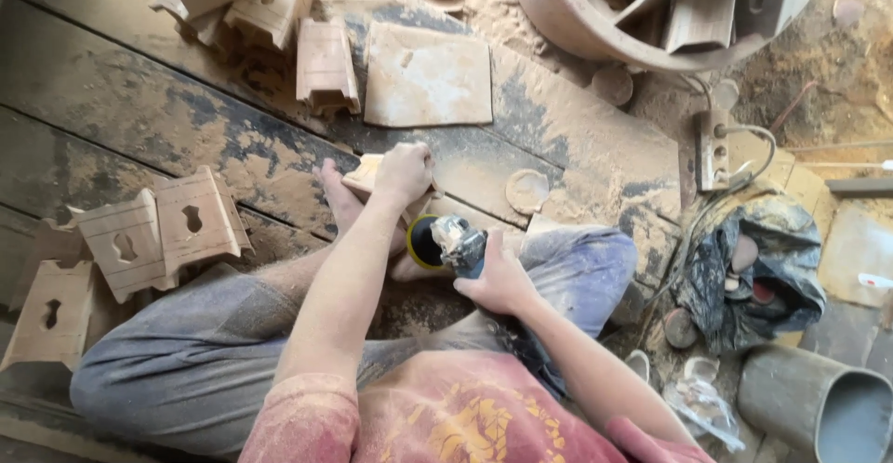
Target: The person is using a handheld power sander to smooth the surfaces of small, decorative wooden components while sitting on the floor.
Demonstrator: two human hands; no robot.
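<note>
While the left hand (pixel 402 171) clamps a small wooden piece (pixel 365 175) mid-frame, the right hand (pixel 498 277) grips a sander (pixel 445 243) just below it. Finished-looking pieces (pixel 158 231) lie at left; more, possibly unsanded, fill the basin (pixel 558 26) upper right.

So the wooden piece (pixel 365 175) is a small pale block, dusty all over, lying tilted near the middle of the plank floor and mostly covered from above. The sander (pixel 445 244) sits right at its 5 o'clock: yellow-rimmed round disc facing the wood, grey dust-caked body angled back.
</note>
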